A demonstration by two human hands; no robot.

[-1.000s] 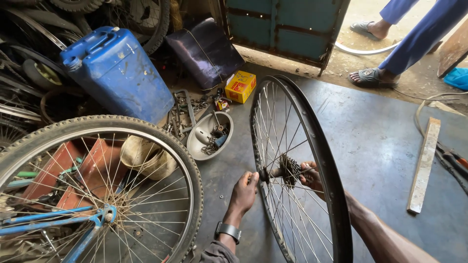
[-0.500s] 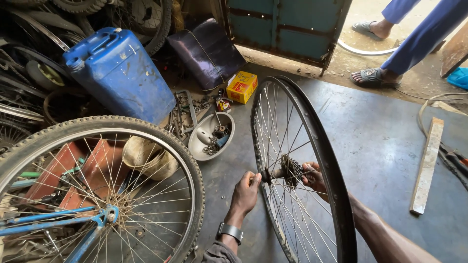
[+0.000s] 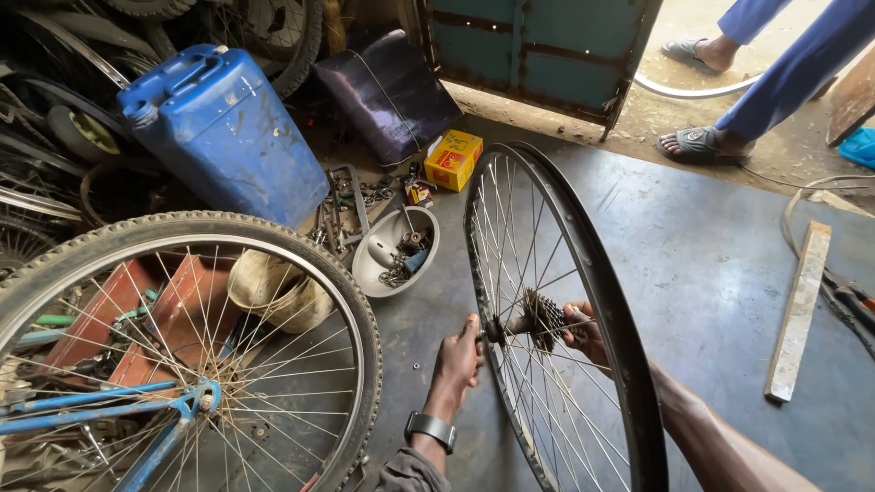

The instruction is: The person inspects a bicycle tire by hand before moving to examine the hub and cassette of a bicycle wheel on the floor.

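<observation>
Head view: looking down at a concrete floor with a bare wheel standing upright between the person's arms.
Bare wheel: black rim with spokes and no tyre, standing on edge near the middle of the floor, its top leaning toward the doorway edge.
Left hand: fingers are closing on the axle end on the near side of the hub; a dark watch is sitting on that wrist.
Right hand: fingers are curling around the axle just beside the sprocket cluster, reaching through from the far side of the spokes.
Change: almost nothing is moving against half a second ago; both hands are keeping the same hold on the hub and the wheel is standing in the same spot, which suggests steady work at the axle rather than a shift of grip.
Tyred wheel: mounted in a blue frame at the floor's left edge.
Blue jerrycan: leaning at the far left corner.
Grey bowl: holding small metal parts, between the jerrycan and the bare wheel.
Yellow box: lying near the door.
Wooden strip: lying toward the right edge.
Another person: only blue trouser legs and sandals are showing outside the doorway.
</observation>
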